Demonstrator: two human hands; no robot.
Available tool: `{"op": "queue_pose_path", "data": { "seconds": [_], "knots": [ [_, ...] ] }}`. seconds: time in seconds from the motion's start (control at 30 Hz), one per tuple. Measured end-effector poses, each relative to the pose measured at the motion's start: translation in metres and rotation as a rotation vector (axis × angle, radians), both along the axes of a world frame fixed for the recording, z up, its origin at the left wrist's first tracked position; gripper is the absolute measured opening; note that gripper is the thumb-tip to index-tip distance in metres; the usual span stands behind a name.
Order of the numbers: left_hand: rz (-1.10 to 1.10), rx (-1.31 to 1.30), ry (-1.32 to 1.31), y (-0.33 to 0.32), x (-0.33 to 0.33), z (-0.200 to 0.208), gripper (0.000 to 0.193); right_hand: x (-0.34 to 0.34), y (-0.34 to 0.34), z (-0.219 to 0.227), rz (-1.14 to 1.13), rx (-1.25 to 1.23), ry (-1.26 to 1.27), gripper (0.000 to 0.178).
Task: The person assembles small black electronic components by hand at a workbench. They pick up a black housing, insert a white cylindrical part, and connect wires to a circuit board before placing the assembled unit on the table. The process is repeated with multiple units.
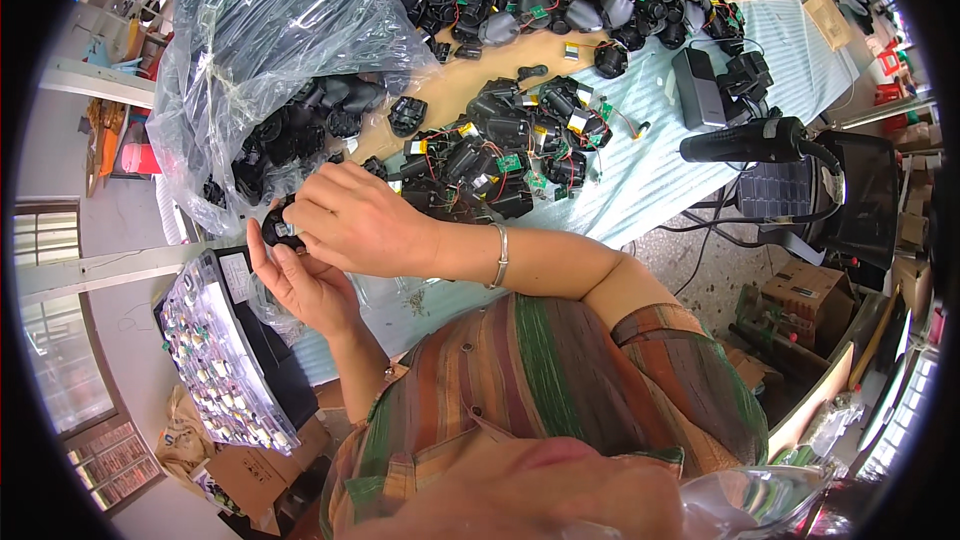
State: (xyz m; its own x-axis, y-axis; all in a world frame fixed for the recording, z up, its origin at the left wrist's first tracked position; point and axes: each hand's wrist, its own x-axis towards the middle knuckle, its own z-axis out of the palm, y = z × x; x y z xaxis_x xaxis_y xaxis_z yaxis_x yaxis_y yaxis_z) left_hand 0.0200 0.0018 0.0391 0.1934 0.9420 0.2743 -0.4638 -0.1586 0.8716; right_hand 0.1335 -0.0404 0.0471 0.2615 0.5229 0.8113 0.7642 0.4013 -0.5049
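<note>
Head view: your left hand [312,292], half curled, holds a black part [280,228] near the clear bag [290,30]; your right hand [365,220] bends over it, its actual grip unclear. That piece seems mid-work. Wired pieces fill a near pile [485,145] and a far heap [575,10], cut off above; which are finished can't be told. Your hands hide much of the part.

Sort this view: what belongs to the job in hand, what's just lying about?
Likely the job:
small rounded black part, in left hand, with right hand working at it
nearby heap of black plastic housings with green boards, red wires

Likely lying about, untouched:
brown cardboard box at right
dark grey rectangular block on table
</note>
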Motion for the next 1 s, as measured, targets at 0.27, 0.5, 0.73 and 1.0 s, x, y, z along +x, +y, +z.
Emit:
{"op": "queue_pose_path", "data": {
  "seconds": [0.27,0.5,0.73,1.0],
  "knots": [
    [-0.116,0.136,0.085,0.01,-0.021,-0.018,0.044,0.002,-0.001,-0.001,0.048,0.004,0.029,0.014],
    [-0.12,-0.001,0.013,0.004,-0.015,-0.012,0.04,0.0,0.001,-0.008,0.101,0.016,0.132,0.015],
    [-0.162,-0.074,-0.047,0.004,-0.014,-0.012,0.041,0.002,0.0,-0.009,0.081,0.015,0.098,0.017],
    [-0.164,-0.071,-0.048,0.001,-0.02,-0.014,0.042,0.003,0.0,-0.01,0.08,0.059,-0.017,0.019]
  ]
}}
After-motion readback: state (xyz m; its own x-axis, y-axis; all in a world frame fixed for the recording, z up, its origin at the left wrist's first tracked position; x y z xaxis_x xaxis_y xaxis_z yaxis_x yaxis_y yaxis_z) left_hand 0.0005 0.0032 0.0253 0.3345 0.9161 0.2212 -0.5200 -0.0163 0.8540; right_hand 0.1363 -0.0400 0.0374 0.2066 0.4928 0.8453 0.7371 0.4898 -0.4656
